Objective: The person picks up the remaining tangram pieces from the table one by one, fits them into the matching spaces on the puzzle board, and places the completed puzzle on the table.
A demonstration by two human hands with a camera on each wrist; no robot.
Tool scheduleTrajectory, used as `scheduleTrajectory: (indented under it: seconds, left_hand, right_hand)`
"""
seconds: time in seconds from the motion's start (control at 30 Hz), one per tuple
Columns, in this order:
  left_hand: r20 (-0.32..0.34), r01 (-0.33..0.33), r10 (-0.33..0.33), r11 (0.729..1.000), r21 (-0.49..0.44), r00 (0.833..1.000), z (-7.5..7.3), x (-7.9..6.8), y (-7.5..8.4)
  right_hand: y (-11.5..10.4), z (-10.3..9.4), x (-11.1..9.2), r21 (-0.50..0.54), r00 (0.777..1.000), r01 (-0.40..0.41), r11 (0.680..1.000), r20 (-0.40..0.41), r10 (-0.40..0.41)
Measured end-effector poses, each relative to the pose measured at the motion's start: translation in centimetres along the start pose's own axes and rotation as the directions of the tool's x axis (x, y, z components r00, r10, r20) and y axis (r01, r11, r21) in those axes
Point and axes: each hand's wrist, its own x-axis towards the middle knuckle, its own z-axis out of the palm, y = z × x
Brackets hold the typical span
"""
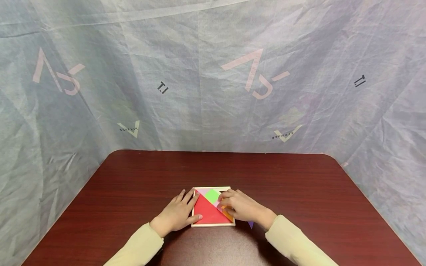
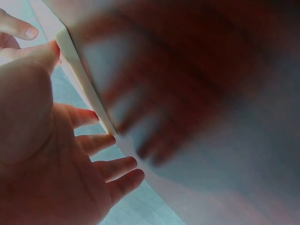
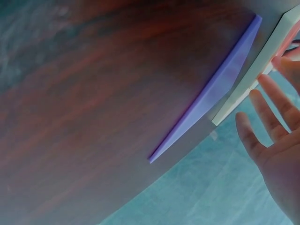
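A pale wooden tangram tray [image 1: 213,225] lies between the hands, filled with flat coloured pieces. Red [image 1: 211,212] covers its lower left half; a green square [image 1: 212,195], a pink piece [image 1: 203,191] and an orange piece [image 1: 229,216] lie across the upper right. My left hand [image 1: 174,213] rests at the tray's left side, fingers spread, thumb and fingertips over the edge. My right hand [image 1: 245,207] reaches over the right side, its fingertips touching the pieces there and partly hiding them. A purple piece [image 3: 213,89] lies outside the tray on the right, mostly under my right hand in the head view.
The dark red wooden table [image 1: 166,170] extends around the tray, with rounded far corners. Grey printed cloth [image 1: 199,111] hangs behind it and along both sides.
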Motion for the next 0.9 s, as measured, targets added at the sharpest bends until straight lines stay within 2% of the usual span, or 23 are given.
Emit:
scheduleTrajectory:
  seconds: [0.2, 0.57, 0.9]
  left_hand:
    - [-0.005, -0.002, 0.002, 1.000, 0.013, 1.000, -0.1, 0.0, 0.1]
    - [0.012, 0.007, -0.006, 1.000, -0.007, 1.000, -0.2, -0.2, 0.0]
    - [0.015, 0.004, -0.004, 1.000, -0.004, 1.000, -0.2, -0.1, 0.0]
  right_hand:
    - [0.1, 0.1, 0.0, -0.001, 1.000, 0.007, 1.000, -0.003, -0.007]
    - [1.0, -0.4, -1.2, -0.031, 0.985, -0.030, 0.999, -0.170, 0.024]
    - [1.8, -1.4, -3.1, -0.061, 0.982, -0.150, 0.987, -0.124, 0.141]
